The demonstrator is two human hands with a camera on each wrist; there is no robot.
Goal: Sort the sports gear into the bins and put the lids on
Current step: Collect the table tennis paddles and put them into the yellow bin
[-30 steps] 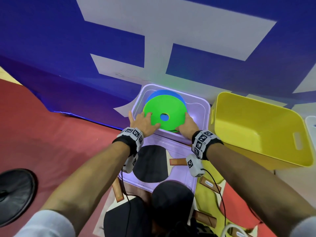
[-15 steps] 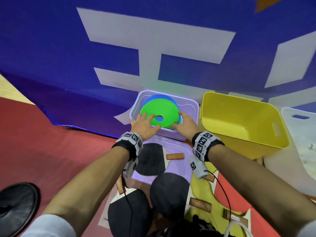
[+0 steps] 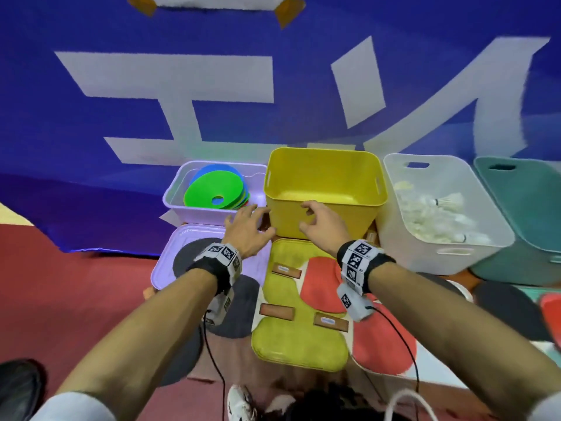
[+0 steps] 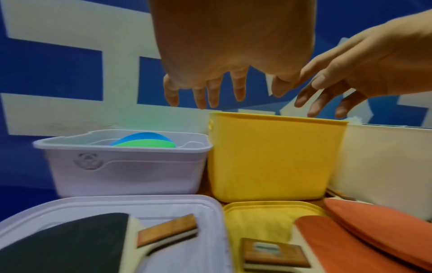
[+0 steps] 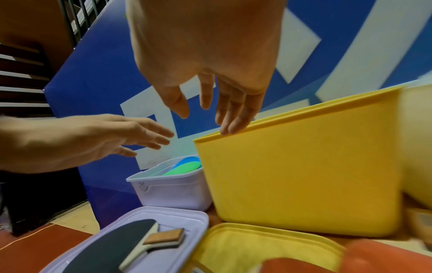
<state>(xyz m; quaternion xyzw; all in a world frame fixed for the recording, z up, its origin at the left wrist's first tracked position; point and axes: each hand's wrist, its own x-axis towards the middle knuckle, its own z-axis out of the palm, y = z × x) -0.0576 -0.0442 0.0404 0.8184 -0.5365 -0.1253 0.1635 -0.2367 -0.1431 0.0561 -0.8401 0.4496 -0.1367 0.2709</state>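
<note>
Lying on red flooring [image 3: 76,299], lids [image 3: 297,344] front bins [image 3: 328,220] below perhaps a banner [image 3: 303,86].

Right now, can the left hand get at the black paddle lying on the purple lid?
Probably yes: the left hand is open, holds nothing, and the black paddle lies uncovered on the purple lid just below it.

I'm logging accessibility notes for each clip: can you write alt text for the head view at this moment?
Two bare hands, the left hand and right hand, hover open and empty in front of an empty yellow bin. Left of it, a lilac bin holds green and blue disc cones; table tennis paddles lie on the lilac and yellow lids below.
</note>
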